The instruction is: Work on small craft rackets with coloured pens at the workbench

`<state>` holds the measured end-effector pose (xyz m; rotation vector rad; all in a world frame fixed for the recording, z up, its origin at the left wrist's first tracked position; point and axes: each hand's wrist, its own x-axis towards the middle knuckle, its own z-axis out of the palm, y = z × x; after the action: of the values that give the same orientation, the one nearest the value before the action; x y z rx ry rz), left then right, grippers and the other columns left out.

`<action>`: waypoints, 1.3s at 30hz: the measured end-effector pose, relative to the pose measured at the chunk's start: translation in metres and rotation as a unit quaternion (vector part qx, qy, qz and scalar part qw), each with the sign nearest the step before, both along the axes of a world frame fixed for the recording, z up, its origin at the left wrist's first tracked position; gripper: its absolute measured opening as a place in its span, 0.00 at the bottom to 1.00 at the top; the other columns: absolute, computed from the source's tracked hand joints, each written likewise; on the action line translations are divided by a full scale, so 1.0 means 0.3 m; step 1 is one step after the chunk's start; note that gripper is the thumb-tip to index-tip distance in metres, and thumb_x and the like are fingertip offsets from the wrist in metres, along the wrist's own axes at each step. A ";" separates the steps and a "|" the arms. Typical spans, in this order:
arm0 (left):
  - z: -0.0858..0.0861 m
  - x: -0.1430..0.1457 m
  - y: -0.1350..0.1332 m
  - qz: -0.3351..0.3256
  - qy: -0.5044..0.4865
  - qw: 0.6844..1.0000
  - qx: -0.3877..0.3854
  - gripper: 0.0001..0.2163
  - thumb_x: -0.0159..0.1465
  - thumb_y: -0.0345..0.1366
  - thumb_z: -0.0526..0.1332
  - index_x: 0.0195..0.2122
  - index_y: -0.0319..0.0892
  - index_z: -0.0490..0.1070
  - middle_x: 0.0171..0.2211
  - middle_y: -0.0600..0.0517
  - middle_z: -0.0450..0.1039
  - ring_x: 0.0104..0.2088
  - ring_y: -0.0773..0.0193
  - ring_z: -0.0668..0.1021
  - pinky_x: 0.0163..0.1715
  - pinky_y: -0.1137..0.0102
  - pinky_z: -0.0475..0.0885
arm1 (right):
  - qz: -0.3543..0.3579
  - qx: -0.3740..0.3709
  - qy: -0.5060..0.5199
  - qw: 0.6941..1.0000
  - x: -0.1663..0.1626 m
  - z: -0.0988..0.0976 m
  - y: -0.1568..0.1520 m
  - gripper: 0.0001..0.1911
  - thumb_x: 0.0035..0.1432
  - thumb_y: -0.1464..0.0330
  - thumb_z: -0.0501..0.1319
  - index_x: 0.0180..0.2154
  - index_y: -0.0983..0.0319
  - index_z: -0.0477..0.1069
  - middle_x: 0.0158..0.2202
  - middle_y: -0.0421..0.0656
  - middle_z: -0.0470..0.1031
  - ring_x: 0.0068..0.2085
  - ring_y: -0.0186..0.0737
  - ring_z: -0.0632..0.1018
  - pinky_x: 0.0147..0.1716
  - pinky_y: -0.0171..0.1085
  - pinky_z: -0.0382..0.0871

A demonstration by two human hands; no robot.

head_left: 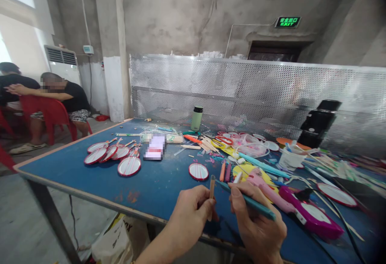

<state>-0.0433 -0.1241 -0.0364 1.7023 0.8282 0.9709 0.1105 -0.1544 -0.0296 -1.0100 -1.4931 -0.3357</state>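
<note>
My left hand [191,211] pinches a flat wooden craft stick [212,187], held upright near the table's front edge. My right hand [256,219] grips a teal pen-like tool [259,207], its tip pointing left and close to the stick; whether they touch I cannot tell. Just beyond my hands lies a round white disc with a red rim and red strings [198,171]. An orange crayon-like stick [222,172] and a dark pink one [228,172] lie beside it. A pink glue gun [268,185] rests right of my right hand.
Several red-rimmed discs with stick handles [129,166] lie at left on the blue table [169,191], near a phone [155,147]. A green bottle [197,119] stands behind. At right are a white cup [292,159], a magenta power strip [313,215] and cables. People sit at far left.
</note>
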 end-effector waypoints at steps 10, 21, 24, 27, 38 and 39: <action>0.005 0.000 -0.002 0.001 0.003 1.000 -0.004 0.12 0.64 0.40 0.56 0.29 0.40 0.72 0.24 0.51 0.75 0.25 0.66 0.71 0.27 0.72 0.61 | 0.010 0.010 -0.009 1.000 -0.010 0.010 -0.005 0.05 0.63 0.71 0.61 0.35 0.58 0.75 0.22 0.35 0.74 0.21 0.30 0.74 0.25 0.28 0.71; 0.006 0.000 -0.007 0.000 0.004 1.000 -0.012 0.11 0.64 0.39 0.56 0.30 0.40 0.72 0.24 0.52 0.75 0.26 0.65 0.73 0.27 0.72 0.62 | 0.013 0.013 -0.019 1.000 -0.018 0.018 -0.006 0.06 0.63 0.72 0.60 0.35 0.57 0.75 0.23 0.35 0.74 0.20 0.30 0.73 0.24 0.29 0.71; 0.004 0.000 -0.006 0.001 0.003 1.000 0.000 0.11 0.64 0.40 0.56 0.31 0.40 0.73 0.25 0.51 0.76 0.26 0.65 0.72 0.27 0.72 0.62 | 0.018 0.012 -0.024 0.999 -0.017 0.018 -0.006 0.06 0.62 0.72 0.60 0.35 0.57 0.75 0.23 0.35 0.74 0.20 0.29 0.73 0.24 0.29 0.70; 0.003 0.001 -0.004 0.002 0.004 1.000 0.001 0.11 0.64 0.40 0.56 0.29 0.40 0.72 0.24 0.52 0.75 0.26 0.65 0.72 0.28 0.72 0.62 | 0.017 0.014 -0.028 0.999 -0.017 0.016 -0.006 0.06 0.62 0.72 0.60 0.35 0.58 0.75 0.24 0.35 0.74 0.20 0.30 0.74 0.24 0.29 0.71; -0.004 -0.001 -0.004 0.001 0.009 1.000 0.006 0.10 0.65 0.39 0.56 0.30 0.40 0.72 0.25 0.52 0.76 0.27 0.65 0.73 0.28 0.72 0.62 | 0.024 0.012 -0.032 0.999 -0.016 0.014 -0.003 0.06 0.62 0.73 0.60 0.36 0.58 0.74 0.26 0.35 0.75 0.22 0.29 0.75 0.26 0.29 0.72; -0.004 -0.001 -0.003 0.000 0.009 1.000 0.005 0.10 0.65 0.39 0.56 0.30 0.40 0.72 0.25 0.52 0.76 0.26 0.65 0.73 0.28 0.72 0.62 | 0.021 0.015 -0.024 0.999 -0.016 0.013 -0.003 0.06 0.62 0.73 0.60 0.36 0.57 0.74 0.25 0.35 0.74 0.21 0.29 0.75 0.26 0.29 0.72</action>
<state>-0.0436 -0.1251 -0.0375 1.7227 0.8376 0.9625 0.1057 -0.1554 -0.0256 -0.9512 -1.5467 -0.3534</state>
